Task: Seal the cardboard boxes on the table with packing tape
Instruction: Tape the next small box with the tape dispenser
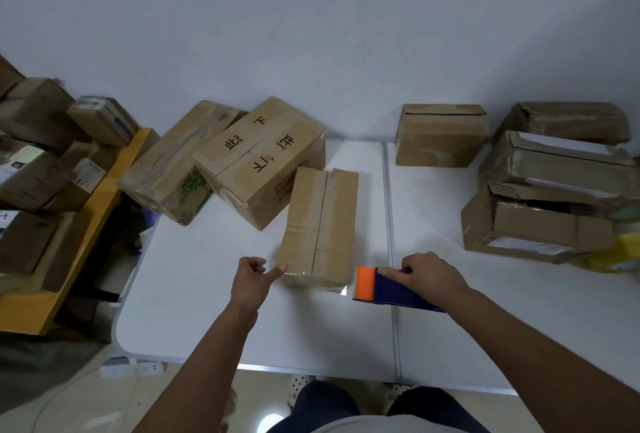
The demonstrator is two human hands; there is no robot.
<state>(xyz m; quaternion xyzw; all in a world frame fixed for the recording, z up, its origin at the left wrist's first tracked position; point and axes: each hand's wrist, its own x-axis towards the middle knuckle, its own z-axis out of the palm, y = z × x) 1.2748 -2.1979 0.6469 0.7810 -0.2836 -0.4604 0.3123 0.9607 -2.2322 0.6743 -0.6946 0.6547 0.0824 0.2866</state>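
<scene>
A narrow brown cardboard box (320,224) lies lengthwise on the white table (214,301), its two top flaps meeting in a centre seam with clear tape across the near end. My left hand (254,276) is beside its near left corner, the thumb touching the box edge and the other fingers curled. My right hand (427,275) grips a blue tape dispenser with an orange front (384,288), which rests on the table just right of the box's near end.
Two larger taped boxes (259,158) lean together at the back left. Several boxes with loose flaps (540,217) are piled at the right, one more box (441,136) at the back. An orange table stacked with parcels (45,169) stands left.
</scene>
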